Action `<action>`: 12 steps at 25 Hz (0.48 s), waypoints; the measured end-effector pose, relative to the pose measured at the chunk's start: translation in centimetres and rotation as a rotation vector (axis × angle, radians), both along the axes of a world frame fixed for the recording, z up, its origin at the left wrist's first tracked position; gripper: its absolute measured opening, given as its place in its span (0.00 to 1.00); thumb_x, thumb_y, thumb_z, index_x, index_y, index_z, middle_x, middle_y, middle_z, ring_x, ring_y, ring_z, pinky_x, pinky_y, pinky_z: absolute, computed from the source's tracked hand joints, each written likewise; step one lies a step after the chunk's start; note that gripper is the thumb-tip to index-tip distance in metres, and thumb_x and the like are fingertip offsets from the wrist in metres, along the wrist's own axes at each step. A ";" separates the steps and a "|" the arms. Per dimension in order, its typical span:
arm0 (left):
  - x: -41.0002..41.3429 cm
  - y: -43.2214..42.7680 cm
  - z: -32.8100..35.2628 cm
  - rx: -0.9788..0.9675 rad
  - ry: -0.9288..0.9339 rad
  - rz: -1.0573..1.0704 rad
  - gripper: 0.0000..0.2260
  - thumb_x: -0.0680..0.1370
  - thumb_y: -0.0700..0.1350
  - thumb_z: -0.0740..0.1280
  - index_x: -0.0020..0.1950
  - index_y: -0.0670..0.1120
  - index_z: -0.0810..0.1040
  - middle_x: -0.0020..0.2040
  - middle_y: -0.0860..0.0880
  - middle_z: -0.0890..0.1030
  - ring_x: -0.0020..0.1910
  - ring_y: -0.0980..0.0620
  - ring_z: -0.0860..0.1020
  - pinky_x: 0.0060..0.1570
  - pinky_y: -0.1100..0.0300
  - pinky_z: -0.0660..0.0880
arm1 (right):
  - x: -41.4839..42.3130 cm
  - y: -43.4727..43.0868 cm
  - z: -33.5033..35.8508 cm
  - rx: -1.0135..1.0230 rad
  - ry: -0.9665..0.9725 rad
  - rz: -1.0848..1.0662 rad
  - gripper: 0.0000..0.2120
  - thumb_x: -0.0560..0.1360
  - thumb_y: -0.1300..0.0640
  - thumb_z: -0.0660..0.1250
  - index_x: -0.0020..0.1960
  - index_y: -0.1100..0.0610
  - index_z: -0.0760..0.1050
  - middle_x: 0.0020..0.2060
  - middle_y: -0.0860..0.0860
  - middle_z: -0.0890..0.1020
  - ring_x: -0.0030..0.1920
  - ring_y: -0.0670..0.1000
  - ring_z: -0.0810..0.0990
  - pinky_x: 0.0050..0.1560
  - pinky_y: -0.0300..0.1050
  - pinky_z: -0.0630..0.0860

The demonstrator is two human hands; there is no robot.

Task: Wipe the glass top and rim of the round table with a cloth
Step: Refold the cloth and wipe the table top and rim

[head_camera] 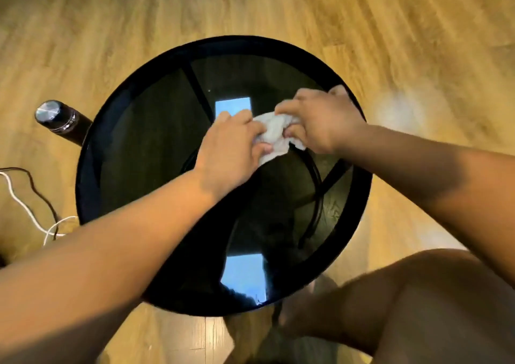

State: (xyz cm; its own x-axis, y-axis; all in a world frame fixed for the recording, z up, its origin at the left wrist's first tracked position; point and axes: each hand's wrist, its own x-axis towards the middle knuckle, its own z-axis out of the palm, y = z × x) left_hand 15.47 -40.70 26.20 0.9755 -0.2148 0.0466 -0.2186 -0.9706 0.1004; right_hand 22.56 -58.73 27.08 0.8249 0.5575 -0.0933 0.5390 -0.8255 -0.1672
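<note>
At the centre of the frame, the left hand (228, 151) and right hand (320, 121) both grip a bunched white cloth (274, 136) between them, over the dark glass top (156, 140) of the round table (83, 168). A dark bottle (60, 121) stands on the wooden floor (418, 43) at the left, with cables (28, 204) below it.

A crumpled white cloth (274, 136) sits bunched near the middle of the round desk's dark glass top (156, 129), inside its black rim (92, 146)
</note>
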 end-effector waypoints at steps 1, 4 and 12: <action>2.6 0.1 0.2 -0.006 -0.030 0.049 0.16 0.78 0.56 0.65 0.56 0.47 0.81 0.49 0.47 0.76 0.47 0.42 0.74 0.47 0.54 0.65 | 2.7 0.8 -0.2 0.001 -0.036 -0.021 0.17 0.78 0.48 0.61 0.67 0.43 0.70 0.60 0.52 0.75 0.60 0.56 0.75 0.59 0.56 0.62; 10.2 0.6 0.0 0.048 -0.062 0.154 0.17 0.78 0.56 0.65 0.61 0.47 0.80 0.55 0.45 0.77 0.55 0.41 0.76 0.54 0.50 0.69 | 10.3 3.1 -1.5 -0.006 -0.152 -0.050 0.17 0.79 0.53 0.60 0.68 0.45 0.70 0.60 0.56 0.75 0.60 0.60 0.74 0.63 0.59 0.62; 17.1 1.6 -0.2 0.076 -0.107 0.240 0.16 0.78 0.56 0.66 0.58 0.47 0.82 0.59 0.43 0.78 0.59 0.40 0.75 0.53 0.50 0.69 | 17.3 4.4 -1.7 -0.015 -0.226 0.047 0.17 0.79 0.52 0.63 0.67 0.51 0.72 0.54 0.60 0.78 0.54 0.64 0.75 0.47 0.52 0.69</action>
State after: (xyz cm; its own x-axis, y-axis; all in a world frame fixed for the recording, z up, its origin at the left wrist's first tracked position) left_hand 32.60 -39.14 26.04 0.9893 0.0155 0.1449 0.0137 -0.9998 0.0138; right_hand 39.86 -54.35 25.36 0.7990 0.5957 0.0823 0.5992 -0.8002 -0.0259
